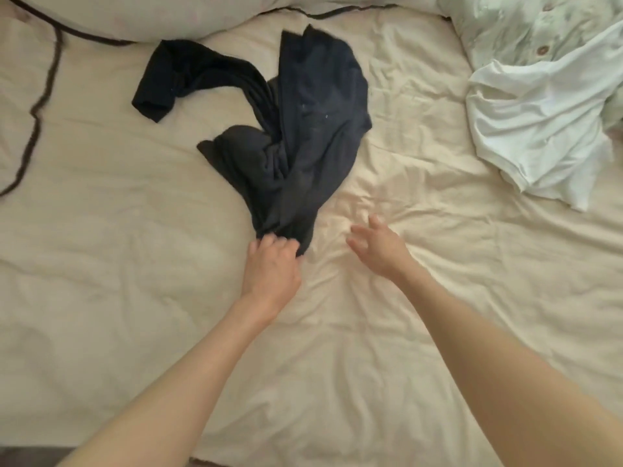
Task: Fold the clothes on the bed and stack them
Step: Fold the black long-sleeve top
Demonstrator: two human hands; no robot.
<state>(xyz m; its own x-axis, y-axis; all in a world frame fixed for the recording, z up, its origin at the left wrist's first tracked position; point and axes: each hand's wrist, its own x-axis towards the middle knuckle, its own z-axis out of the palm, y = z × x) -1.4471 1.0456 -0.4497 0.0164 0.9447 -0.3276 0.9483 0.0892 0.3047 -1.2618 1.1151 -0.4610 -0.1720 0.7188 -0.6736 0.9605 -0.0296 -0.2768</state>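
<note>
Both forearms are reaching in from the near edge of the bed [101, 298], left hand [271, 267] and right hand [377, 246] side by side over the middle of the sheet. Dark shirt [303, 136] is lying crumpled just beyond the left hand, its long axis running away from the person toward the far edge, one sleeve trailing off toward the far left corner. Left grip is pinching the shirt's near end, fingers curled into the bunched fabric. Right grip is holding nothing, fingers apart and relaxed, hovering just beside the same end, on its right, not touching cloth. Left hand is the nearer one to the garment; right hand is close enough to take a second hold. Judging by this, next move is likely spreading the shirt flat across the sheet before folding. White top [536, 129] is lying heaped at the right edge, well apart, with a pale buttoned garment [539, 32] beside it toward the far right corner. No stack showing yet.
</note>
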